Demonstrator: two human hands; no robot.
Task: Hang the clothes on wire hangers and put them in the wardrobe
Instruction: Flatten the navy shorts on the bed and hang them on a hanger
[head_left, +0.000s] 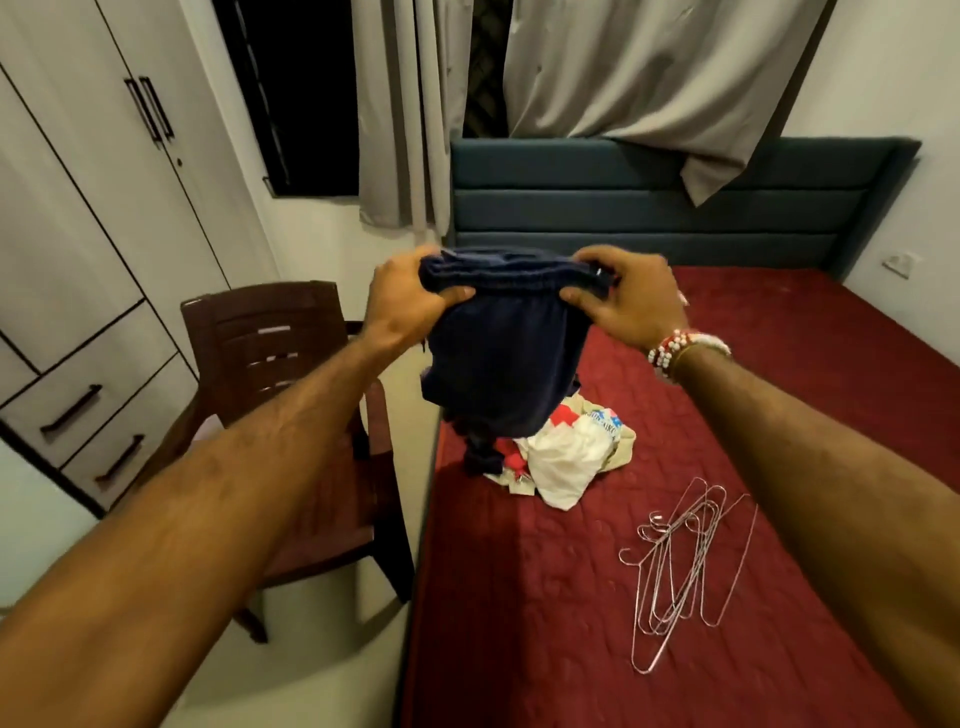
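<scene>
I hold up a pair of dark navy shorts (506, 358) by the elastic waistband, above the bed. My left hand (410, 299) grips the waistband's left end and my right hand (631, 299), with beaded bracelets at the wrist, grips its right end. The shorts hang down and their lower end touches a small pile of clothes (563, 452) in white, red and beige on the red mattress. Several wire hangers (685, 566) lie in a loose bunch on the mattress, under my right forearm. The white wardrobe (88, 208) stands at the left with its doors shut.
A dark brown plastic chair (291, 374) stands between the wardrobe and the bed (571, 623). A blue padded headboard (649, 208) and grey curtains (623, 73) are at the back. A narrow strip of floor runs beside the bed.
</scene>
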